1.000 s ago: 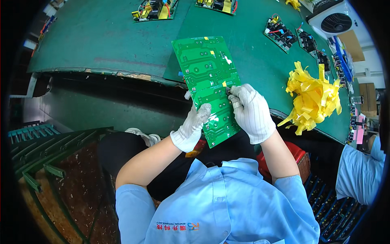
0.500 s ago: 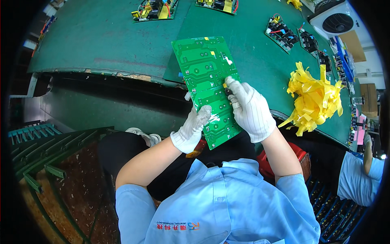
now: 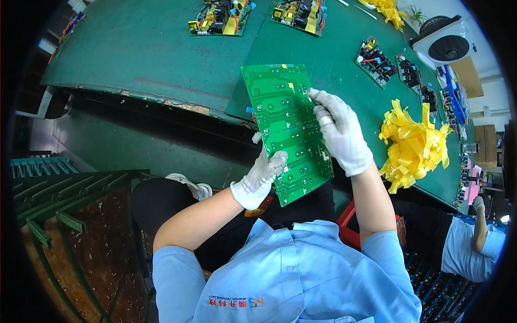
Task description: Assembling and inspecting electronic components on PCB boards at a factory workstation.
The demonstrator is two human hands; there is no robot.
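Note:
A green circuit board (image 3: 291,145) is held tilted above my lap, its solder side with traces and small solder points facing me. My left hand (image 3: 262,176), in a white glove, grips its lower left edge, thumb on the face and the other fingers hidden behind. At the board's upper right edge is my gloved right hand (image 3: 343,132), its fingers bent and drawn together. Whatever those fingertips may hold is too small to make out. A small yellow patch (image 3: 291,85) shows near the top of the board. A white connector (image 3: 256,138) pokes out behind the left edge.
A heap of yellow tape strips (image 3: 412,145) lies on the green table (image 3: 161,59) to my right. Several assembled boards (image 3: 223,19) stand farther back. A fan unit (image 3: 447,46) is at the far right. Another person (image 3: 474,242) sits at the right. A dark rack (image 3: 70,215) stands at left.
My right hand has moved from the middle of the board up to its right edge. The board sits slightly lower and farther right in view, with my left hand still gripping it.

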